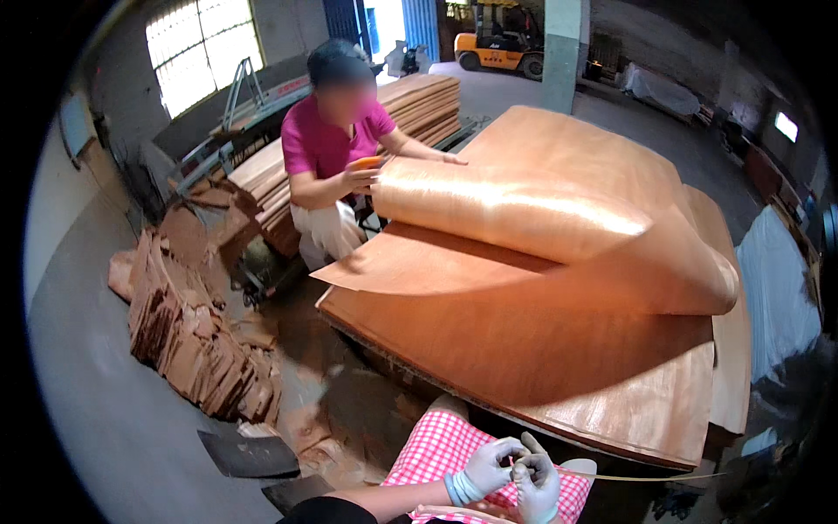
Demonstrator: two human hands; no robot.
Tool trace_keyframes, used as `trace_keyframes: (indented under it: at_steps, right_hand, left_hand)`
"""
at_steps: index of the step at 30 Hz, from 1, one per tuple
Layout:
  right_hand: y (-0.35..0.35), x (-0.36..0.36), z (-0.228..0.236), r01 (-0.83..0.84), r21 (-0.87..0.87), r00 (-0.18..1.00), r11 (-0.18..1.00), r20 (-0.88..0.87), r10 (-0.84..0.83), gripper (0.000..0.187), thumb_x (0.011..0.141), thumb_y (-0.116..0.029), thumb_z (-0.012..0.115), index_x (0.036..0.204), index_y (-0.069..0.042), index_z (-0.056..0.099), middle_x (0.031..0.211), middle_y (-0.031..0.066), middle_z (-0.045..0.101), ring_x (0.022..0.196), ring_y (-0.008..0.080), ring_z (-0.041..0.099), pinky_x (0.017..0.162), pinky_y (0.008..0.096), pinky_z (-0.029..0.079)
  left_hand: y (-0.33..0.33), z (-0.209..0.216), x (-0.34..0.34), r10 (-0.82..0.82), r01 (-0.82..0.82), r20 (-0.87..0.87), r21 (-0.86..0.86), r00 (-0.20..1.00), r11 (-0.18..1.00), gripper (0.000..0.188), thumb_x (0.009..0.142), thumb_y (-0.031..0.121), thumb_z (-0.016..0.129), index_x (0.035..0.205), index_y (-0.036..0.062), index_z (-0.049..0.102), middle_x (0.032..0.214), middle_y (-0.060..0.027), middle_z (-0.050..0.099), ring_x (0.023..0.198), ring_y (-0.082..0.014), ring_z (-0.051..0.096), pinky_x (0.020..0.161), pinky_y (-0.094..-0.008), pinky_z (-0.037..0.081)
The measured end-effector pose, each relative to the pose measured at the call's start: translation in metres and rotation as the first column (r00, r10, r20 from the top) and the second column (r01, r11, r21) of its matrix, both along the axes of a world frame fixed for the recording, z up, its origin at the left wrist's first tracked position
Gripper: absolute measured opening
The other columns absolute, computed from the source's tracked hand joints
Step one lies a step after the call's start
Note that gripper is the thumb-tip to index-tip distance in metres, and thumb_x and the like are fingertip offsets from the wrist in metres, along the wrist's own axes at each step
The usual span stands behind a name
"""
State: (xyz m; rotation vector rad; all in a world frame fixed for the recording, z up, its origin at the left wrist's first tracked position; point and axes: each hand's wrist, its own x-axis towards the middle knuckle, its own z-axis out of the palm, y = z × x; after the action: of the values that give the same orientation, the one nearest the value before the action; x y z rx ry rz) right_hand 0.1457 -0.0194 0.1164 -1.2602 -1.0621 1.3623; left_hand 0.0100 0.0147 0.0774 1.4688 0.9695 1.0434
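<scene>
My left hand (489, 466) and my right hand (537, 491), both in pale work gloves, meet above my lap with their fingers pinched together. From them a thin, pale yellowish strip (642, 478) sticks out to the right. A tiny reddish bit shows between the fingertips, too small to name. Pink-and-white checked cloth (428, 444) covers my lap beneath them. Just beyond lies a stack of large, thin wood veneer sheets (524, 358). Its top sheet (515, 210) is rolled over on itself, and a person in a magenta shirt (323, 144) rests their hands at its far left end.
Broken brown veneer scraps (196, 336) are heaped on the floor at left. Behind the person stand stacked boards (428, 100). A yellow forklift (499, 52) is parked at the back beside a pillar (561, 57). White sheeting (777, 293) hangs at right.
</scene>
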Motion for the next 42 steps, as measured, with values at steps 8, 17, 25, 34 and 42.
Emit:
trace_keyframes:
  at_steps: [8,17,25,34,42]
  right_hand:
    - [0.007,-0.025,-0.008,-0.035,0.157,0.992,0.987,0.125,0.015,0.042,0.092,-0.026,0.067,0.118,0.004,0.053,0.140,0.0242,0.045,0.120,0.0232,0.052,0.100,0.0346,0.042]
    - [0.069,0.048,-0.003,-0.055,-0.127,0.743,0.990,0.658,0.126,0.017,0.089,-0.015,0.065,0.098,0.000,0.067,0.088,0.0135,0.068,0.082,0.0215,0.066,0.076,0.0334,0.052]
    - [0.070,0.187,-0.067,0.071,-0.099,0.521,0.993,0.852,0.047,0.016,0.087,-0.013,0.066,0.091,0.002,0.063,0.082,0.0136,0.065,0.077,0.0225,0.063,0.073,0.0341,0.050]
    - [0.088,0.146,-0.053,0.025,-0.239,0.403,0.971,0.891,0.209,0.033,0.085,-0.027,0.065,0.085,0.006,0.066,0.079,0.0239,0.067,0.075,0.0333,0.066,0.069,0.0409,0.050]
    - [0.115,0.181,-0.073,0.180,-0.489,0.359,0.854,0.841,0.406,0.046,0.075,-0.043,0.071,0.087,0.001,0.070,0.088,0.0241,0.068,0.086,0.0369,0.066,0.078,0.0422,0.050]
  left_hand:
    - [-0.001,-0.041,-0.007,0.008,0.208,0.508,-0.367,0.862,0.907,0.018,0.086,0.011,0.070,0.099,0.0013,0.063,0.092,-0.0027,0.065,0.087,-0.0098,0.060,0.080,-0.0266,0.051]
    - [0.104,-0.074,-0.132,0.665,-0.515,0.534,-0.424,0.522,0.745,0.020,0.079,-0.017,0.053,0.080,0.0017,0.058,0.076,-0.0107,0.065,0.063,-0.0154,0.060,0.058,-0.0278,0.051]
    - [0.220,-0.115,-0.388,0.949,-0.935,-0.284,0.279,0.139,0.220,0.014,0.073,0.003,0.076,0.079,0.0006,0.064,0.080,-0.0045,0.065,0.072,-0.0133,0.061,0.068,-0.0276,0.050]
    - [0.238,-0.106,-0.392,0.645,-0.729,-0.747,0.530,-0.160,0.433,0.031,0.069,0.037,0.078,0.083,0.0089,0.074,0.105,-0.0116,0.068,0.095,-0.0309,0.064,0.086,-0.0396,0.050]
    - [0.241,-0.130,-0.409,0.728,-0.927,-0.673,0.178,0.131,0.332,0.040,0.075,0.029,0.080,0.098,-0.0022,0.070,0.104,-0.0165,0.069,0.091,-0.0247,0.066,0.079,-0.0384,0.052]
